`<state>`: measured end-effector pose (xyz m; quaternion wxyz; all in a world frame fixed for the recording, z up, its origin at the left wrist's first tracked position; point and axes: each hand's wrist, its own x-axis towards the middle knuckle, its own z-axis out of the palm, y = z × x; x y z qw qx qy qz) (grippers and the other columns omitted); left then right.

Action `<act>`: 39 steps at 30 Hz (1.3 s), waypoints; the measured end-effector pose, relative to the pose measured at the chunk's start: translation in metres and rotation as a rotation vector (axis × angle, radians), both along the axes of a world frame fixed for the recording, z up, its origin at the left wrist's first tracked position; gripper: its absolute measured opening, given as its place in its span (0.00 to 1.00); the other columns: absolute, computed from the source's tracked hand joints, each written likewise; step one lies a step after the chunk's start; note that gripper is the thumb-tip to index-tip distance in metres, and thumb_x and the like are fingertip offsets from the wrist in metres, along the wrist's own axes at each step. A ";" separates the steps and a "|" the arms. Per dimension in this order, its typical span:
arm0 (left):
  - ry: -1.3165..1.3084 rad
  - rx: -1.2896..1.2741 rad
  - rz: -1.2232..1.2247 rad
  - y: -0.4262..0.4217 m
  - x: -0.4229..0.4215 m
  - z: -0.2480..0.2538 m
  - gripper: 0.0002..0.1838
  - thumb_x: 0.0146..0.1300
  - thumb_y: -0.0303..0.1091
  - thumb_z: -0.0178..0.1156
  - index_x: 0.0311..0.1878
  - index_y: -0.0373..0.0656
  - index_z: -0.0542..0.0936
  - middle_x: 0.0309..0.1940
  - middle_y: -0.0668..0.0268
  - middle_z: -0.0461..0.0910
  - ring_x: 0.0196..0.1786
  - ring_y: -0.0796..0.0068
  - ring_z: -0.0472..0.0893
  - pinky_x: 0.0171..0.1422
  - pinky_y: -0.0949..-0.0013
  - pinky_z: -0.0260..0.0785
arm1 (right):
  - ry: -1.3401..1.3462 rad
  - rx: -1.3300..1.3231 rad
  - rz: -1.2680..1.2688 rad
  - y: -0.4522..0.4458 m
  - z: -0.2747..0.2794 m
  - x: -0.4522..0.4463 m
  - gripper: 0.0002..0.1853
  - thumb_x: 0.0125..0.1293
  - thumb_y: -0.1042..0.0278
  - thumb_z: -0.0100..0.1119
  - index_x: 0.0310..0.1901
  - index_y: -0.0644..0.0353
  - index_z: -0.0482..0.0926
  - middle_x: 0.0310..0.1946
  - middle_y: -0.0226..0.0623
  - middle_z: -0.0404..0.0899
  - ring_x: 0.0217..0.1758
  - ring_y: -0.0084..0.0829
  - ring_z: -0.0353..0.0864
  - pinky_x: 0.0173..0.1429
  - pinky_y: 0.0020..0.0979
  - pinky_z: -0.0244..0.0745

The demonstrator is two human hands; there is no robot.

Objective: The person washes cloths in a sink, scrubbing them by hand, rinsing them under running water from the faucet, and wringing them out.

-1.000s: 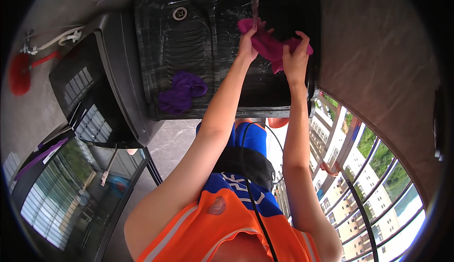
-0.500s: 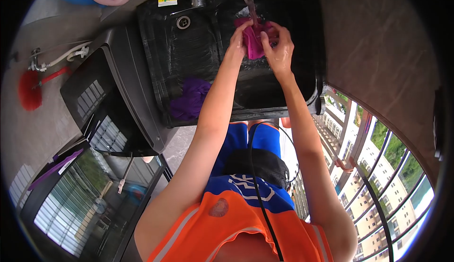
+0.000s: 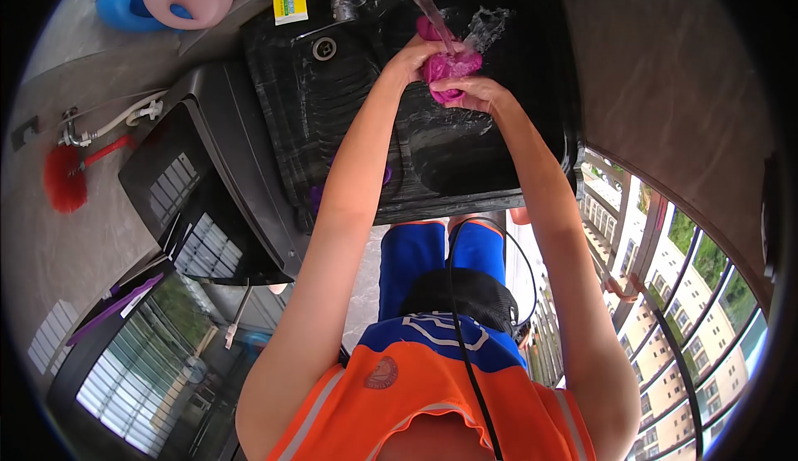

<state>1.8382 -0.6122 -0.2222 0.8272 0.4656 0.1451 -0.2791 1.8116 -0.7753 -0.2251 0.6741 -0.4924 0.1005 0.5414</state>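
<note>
Mostly hiding one purple cloth (image 3: 317,196) behind left forearm (image 3: 356,147); pinching one pink cloth (image 3: 454,66) with left hand (image 3: 408,59) and right hand (image 3: 477,93).

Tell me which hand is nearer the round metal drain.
Left. The left hand is right of the round metal drain, at the pink cloth; the right hand is farther right and lower in the view.

Orange-blue top (image 3: 420,374), blue shorts (image 3: 412,261), black cable (image 3: 462,346).
</note>
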 end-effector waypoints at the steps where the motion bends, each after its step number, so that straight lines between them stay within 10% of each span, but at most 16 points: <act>1: -0.059 0.156 -0.017 -0.002 0.001 0.002 0.16 0.49 0.26 0.71 0.38 0.37 0.75 0.33 0.62 0.79 0.39 0.69 0.81 0.45 0.62 0.77 | -0.080 -0.151 0.043 0.007 0.013 -0.001 0.25 0.55 0.62 0.72 0.53 0.61 0.76 0.46 0.36 0.81 0.46 0.28 0.81 0.47 0.28 0.77; 7: -0.124 0.563 0.222 -0.023 -0.017 -0.016 0.15 0.49 0.31 0.73 0.33 0.41 0.74 0.28 0.67 0.75 0.33 0.75 0.76 0.39 0.67 0.72 | -0.404 -0.436 -0.143 0.046 -0.022 -0.035 0.23 0.49 0.60 0.72 0.45 0.61 0.79 0.37 0.39 0.83 0.36 0.34 0.83 0.39 0.38 0.78; 9: -0.204 0.912 0.232 -0.029 -0.023 -0.027 0.13 0.51 0.32 0.71 0.31 0.36 0.77 0.27 0.60 0.79 0.34 0.71 0.79 0.40 0.64 0.72 | -0.763 -1.026 -0.055 0.055 -0.030 -0.051 0.20 0.53 0.55 0.67 0.37 0.66 0.81 0.33 0.47 0.84 0.35 0.46 0.84 0.38 0.43 0.79; 13: -0.134 1.220 0.362 -0.044 -0.044 -0.051 0.13 0.54 0.34 0.65 0.39 0.36 0.79 0.31 0.49 0.82 0.41 0.45 0.81 0.45 0.52 0.71 | -0.876 -1.084 0.042 0.057 -0.052 -0.070 0.16 0.57 0.57 0.61 0.31 0.65 0.82 0.34 0.49 0.83 0.40 0.50 0.83 0.43 0.44 0.79; 18: -0.260 1.143 0.470 -0.045 -0.057 -0.043 0.15 0.55 0.38 0.67 0.37 0.35 0.79 0.24 0.49 0.80 0.35 0.43 0.81 0.43 0.51 0.71 | -0.793 -1.154 0.120 0.056 -0.053 -0.080 0.13 0.57 0.59 0.60 0.34 0.62 0.82 0.34 0.51 0.83 0.41 0.51 0.83 0.44 0.45 0.78; 20: -0.072 0.986 0.359 -0.030 -0.053 -0.031 0.23 0.57 0.51 0.65 0.32 0.36 0.78 0.20 0.55 0.79 0.26 0.52 0.80 0.37 0.56 0.71 | -0.855 -0.920 0.081 0.052 -0.021 -0.078 0.15 0.54 0.60 0.63 0.39 0.63 0.81 0.38 0.55 0.81 0.45 0.53 0.81 0.48 0.44 0.78; 23: 0.277 0.152 0.368 -0.009 -0.044 -0.011 0.35 0.59 0.72 0.51 0.17 0.46 0.68 0.15 0.69 0.68 0.20 0.71 0.70 0.29 0.68 0.65 | -0.459 -0.039 -0.090 0.029 -0.005 -0.075 0.40 0.55 0.57 0.71 0.66 0.62 0.63 0.58 0.41 0.73 0.63 0.30 0.70 0.64 0.34 0.66; 27: 0.011 -0.135 0.083 0.010 -0.030 -0.009 0.23 0.70 0.53 0.47 0.30 0.42 0.76 0.20 0.67 0.70 0.26 0.71 0.73 0.35 0.68 0.68 | 0.218 0.588 -0.191 -0.008 0.008 -0.033 0.41 0.64 0.39 0.56 0.69 0.59 0.57 0.65 0.38 0.64 0.67 0.32 0.66 0.68 0.41 0.63; 33: -0.019 0.048 0.009 -0.015 -0.011 0.038 0.26 0.70 0.40 0.47 0.70 0.45 0.64 0.42 0.58 0.80 0.43 0.67 0.81 0.50 0.63 0.76 | 0.152 0.395 0.043 -0.020 0.016 0.007 0.36 0.62 0.45 0.60 0.65 0.58 0.64 0.60 0.41 0.73 0.60 0.34 0.74 0.67 0.43 0.66; 39: -0.031 -0.037 0.015 -0.018 -0.005 0.028 0.12 0.62 0.38 0.63 0.39 0.37 0.80 0.35 0.62 0.81 0.38 0.70 0.81 0.46 0.68 0.76 | 0.165 0.335 0.186 -0.035 0.004 0.027 0.31 0.59 0.51 0.65 0.59 0.62 0.70 0.50 0.41 0.81 0.50 0.35 0.82 0.58 0.41 0.75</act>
